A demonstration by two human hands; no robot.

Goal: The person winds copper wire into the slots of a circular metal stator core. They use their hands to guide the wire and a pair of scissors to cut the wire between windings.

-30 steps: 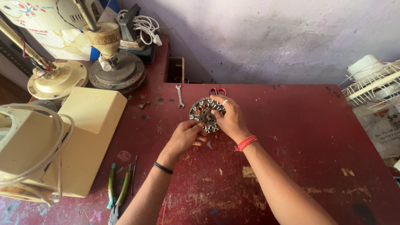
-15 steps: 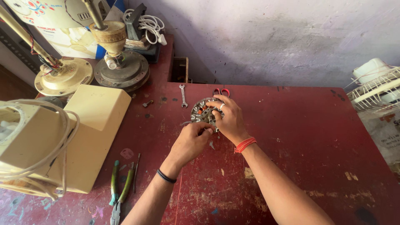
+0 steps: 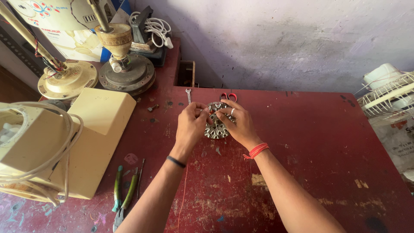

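Note:
Both my hands meet over a round metal fan stator (image 3: 215,128) with shiny winding slots, held just above the red worktable (image 3: 310,142). My left hand (image 3: 191,125) grips its left rim with fingers curled. My right hand (image 3: 237,123), with a ring and a red thread on the wrist, holds the right and top side, fingertips pinching near the centre. Much of the stator is hidden under my fingers. Red-handled scissors (image 3: 228,96) lie just behind it.
A small spanner (image 3: 188,94) and a bolt (image 3: 152,108) lie near the back. Green-handled pliers (image 3: 122,194) rest at the front left beside a cream fan housing (image 3: 64,142). Two fan stands (image 3: 125,69) occupy the back left, a white fan grille (image 3: 384,97) the right.
My left hand has moved up from below the stator to grip its left side. The stator has tilted from facing me to lower and flatter between both hands.

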